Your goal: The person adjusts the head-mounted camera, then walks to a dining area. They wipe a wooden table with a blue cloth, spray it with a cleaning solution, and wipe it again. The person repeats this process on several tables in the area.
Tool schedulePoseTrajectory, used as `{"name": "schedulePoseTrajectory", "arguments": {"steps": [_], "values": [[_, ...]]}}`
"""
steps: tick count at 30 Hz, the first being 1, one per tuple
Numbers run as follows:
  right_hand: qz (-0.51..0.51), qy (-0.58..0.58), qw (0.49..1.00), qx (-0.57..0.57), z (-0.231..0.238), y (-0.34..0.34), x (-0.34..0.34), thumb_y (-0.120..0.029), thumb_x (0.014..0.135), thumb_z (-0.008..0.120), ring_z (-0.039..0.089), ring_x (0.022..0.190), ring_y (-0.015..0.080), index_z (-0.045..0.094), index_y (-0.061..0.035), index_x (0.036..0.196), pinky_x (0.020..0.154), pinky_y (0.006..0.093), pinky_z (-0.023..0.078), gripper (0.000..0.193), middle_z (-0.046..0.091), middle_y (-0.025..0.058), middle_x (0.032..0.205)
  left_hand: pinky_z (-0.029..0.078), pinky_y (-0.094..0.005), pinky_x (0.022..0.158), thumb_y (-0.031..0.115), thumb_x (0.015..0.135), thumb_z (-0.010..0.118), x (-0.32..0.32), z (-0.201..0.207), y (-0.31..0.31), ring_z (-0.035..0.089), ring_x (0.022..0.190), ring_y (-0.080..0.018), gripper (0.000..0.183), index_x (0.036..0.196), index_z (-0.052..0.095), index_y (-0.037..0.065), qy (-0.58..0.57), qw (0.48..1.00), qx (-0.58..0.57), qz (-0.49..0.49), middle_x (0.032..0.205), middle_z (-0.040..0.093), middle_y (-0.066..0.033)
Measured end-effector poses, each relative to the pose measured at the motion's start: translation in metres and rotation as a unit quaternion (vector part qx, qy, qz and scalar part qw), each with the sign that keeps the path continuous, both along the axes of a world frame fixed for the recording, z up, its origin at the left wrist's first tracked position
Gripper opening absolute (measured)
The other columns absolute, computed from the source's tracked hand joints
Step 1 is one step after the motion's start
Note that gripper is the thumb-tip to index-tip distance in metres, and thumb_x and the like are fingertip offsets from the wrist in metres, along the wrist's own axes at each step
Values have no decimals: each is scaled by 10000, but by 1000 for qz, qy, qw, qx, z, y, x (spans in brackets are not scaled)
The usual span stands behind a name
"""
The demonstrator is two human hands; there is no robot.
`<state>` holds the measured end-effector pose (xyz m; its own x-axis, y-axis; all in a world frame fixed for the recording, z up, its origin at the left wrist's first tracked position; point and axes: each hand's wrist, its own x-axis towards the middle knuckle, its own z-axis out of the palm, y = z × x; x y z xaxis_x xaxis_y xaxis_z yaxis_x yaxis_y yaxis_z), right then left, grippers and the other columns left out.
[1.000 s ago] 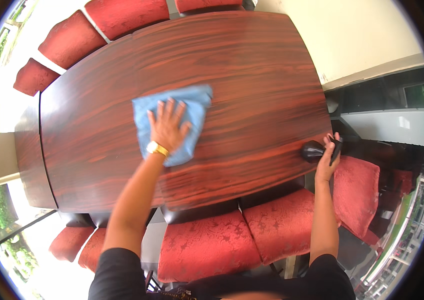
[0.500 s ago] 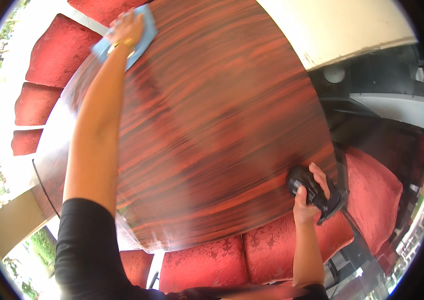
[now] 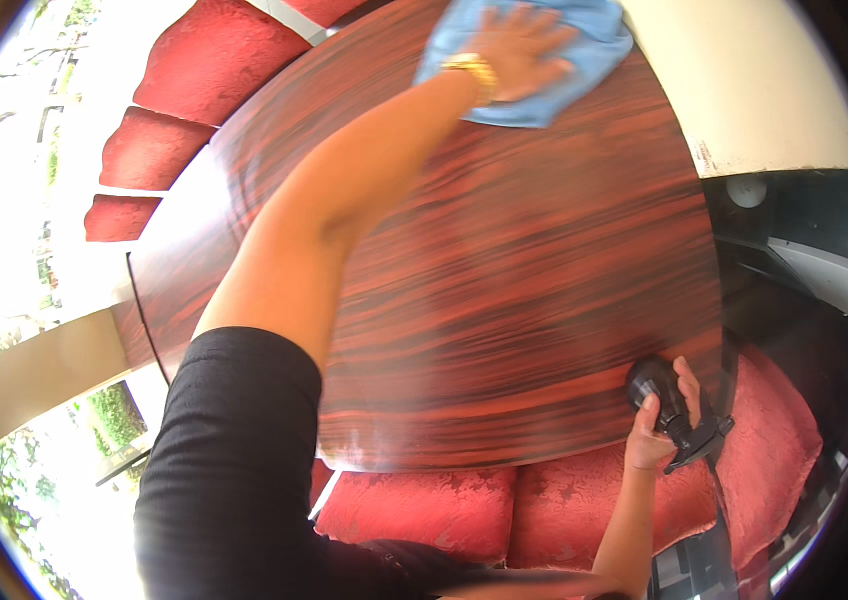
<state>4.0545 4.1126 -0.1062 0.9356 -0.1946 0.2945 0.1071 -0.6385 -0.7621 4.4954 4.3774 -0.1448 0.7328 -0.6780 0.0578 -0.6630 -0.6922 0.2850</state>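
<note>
In head view: under the left hand (image 3: 524, 50), spread flat, one blue cloth (image 3: 596, 45), on far part of one table (image 3: 514, 270). Clamped in the right hand (image 3: 650, 447), one black bottle (image 3: 655, 385), contents impossible to tell. At upper left, four red chairs (image 3: 214, 55).

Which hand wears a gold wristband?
The left hand, spread on the blue cloth: a gold band circles its wrist; the right hand, holding the black bottle, has none.

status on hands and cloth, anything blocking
Left hand spread on blue cloth, far side of table. Right hand gripping black bottle. Red chairs along near edge, apart from cloth.
</note>
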Motion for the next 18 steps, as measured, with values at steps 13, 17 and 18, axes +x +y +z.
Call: {"name": "schedulePoseTrajectory", "arguments": {"steps": [13, 17, 18], "values": [[10, 17, 995, 101, -21, 2, -2, 29, 969, 625, 563, 1311, 354, 446, -44, 1380, 1153, 490, 440, 454, 576, 205, 1408, 112, -721, 1224, 729, 1023, 260, -156, -47, 507, 156, 1573, -527, 813, 1660, 313, 227, -8, 713, 174, 679, 1738, 218, -177], [-57, 39, 992, 103, -12, -2, -21, 66, 952, 637, 576, 1289, 309, 465, -29, 1350, 1149, 455, 438, 444, 590, 189, 1396, 182, -727, 1200, 651, 1017, 371, -87, -54, 153, 235, 1549, -488, 760, 1595, 396, 157, -78, 921, 63, 376, 1682, 311, -191], [-64, 36, 993, 95, -13, 0, -19, 63, 952, 639, 577, 1283, 307, 473, -27, 1341, 1148, 452, 438, 432, 595, 187, 1390, 200, -729, 1194, 631, 1015, 399, -89, -38, 73, 255, 1542, -478, 747, 1579, 416, 140, -91, 947, 24, 309, 1668, 334, -195]]}}
